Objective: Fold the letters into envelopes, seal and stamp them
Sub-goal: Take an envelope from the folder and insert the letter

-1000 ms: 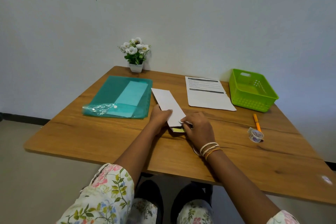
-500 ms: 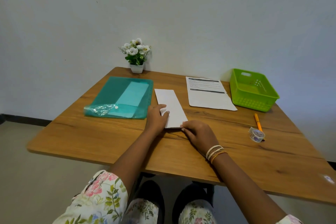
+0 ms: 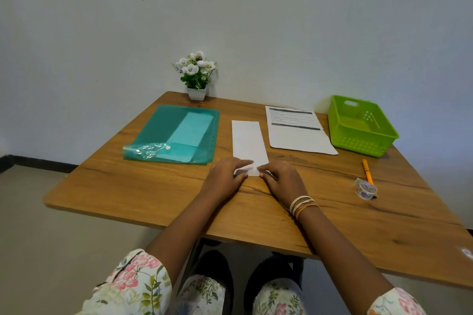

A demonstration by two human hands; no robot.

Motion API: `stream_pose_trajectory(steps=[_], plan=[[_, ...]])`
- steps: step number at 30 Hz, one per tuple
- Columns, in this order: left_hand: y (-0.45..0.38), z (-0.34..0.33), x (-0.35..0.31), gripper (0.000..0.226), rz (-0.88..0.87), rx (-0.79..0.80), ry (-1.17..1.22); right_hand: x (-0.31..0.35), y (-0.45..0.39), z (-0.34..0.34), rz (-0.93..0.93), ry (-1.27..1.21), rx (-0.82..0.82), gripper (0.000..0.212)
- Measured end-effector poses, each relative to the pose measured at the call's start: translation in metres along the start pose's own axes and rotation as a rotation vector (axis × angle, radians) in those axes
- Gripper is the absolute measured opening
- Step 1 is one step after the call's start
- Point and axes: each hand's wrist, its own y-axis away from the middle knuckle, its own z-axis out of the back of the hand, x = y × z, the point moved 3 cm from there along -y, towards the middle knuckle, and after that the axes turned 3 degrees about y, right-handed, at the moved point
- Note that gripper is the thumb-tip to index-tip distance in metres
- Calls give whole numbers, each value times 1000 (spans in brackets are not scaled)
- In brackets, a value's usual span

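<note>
On the wooden surface (image 3: 143, 186) against the pale wall, a white envelope (image 3: 248, 143) lay at centre, between the teal folder (image 3: 163, 133) and the printed letter (image 3: 299, 133). Left hand (image 3: 225, 179) and right hand (image 3: 284, 181) pressed its near end, fingers seemingly flat, no grip curled around it.

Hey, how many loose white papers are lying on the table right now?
2: a long white envelope under both hands at centre, and a printed letter beside the green basket. The teal folder may hide more.

Envelope (image 3: 248, 144) flap now folded flat under both hands, left hand (image 3: 225, 176) and right hand (image 3: 282, 179).
</note>
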Motion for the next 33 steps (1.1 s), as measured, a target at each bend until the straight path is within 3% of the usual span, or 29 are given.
stream_pose_trajectory(steps=[4,11,16,20,28,33], plan=[[4,-3,-7,31,-37,86,-228,3,0,1,-11,31,-4,21],[16,-3,-13,45,-83,202,-346,19,15,4,-75,90,-64,26],[21,-6,-9,53,-89,296,-404,38,27,-8,16,184,151,48],[21,-6,-10,53,-73,298,-410,32,29,-7,-4,213,226,51],[23,-5,-12,56,-51,284,-404,25,25,2,-151,228,137,45],[23,-6,-10,57,-43,272,-394,29,13,4,-309,159,-31,34]])
